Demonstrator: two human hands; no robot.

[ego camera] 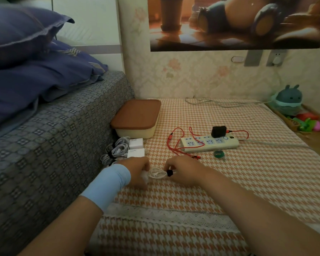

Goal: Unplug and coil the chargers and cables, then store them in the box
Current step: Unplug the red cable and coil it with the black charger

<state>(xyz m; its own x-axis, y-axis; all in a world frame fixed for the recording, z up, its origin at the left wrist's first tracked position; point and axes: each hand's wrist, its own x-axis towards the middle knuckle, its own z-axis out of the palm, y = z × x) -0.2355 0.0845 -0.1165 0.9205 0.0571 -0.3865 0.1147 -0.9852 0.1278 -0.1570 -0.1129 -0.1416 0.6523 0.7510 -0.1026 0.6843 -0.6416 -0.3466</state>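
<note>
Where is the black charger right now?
In the head view, right of centre, the black charger sits on the right end of the power strip, a red cable leading from it.

Pale blue fabric cuff [109, 183] behind the left hand [137, 169], forearms bare

labelled white chargers [136, 143] [135, 153] 2 | black charger [218, 131] 1 | red cable [174, 143] 1 | power strip [209, 144] 1

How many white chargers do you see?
2 white chargers: one just in front of the box, the other beside it, nearer the left hand. That hand may hide another.
</note>
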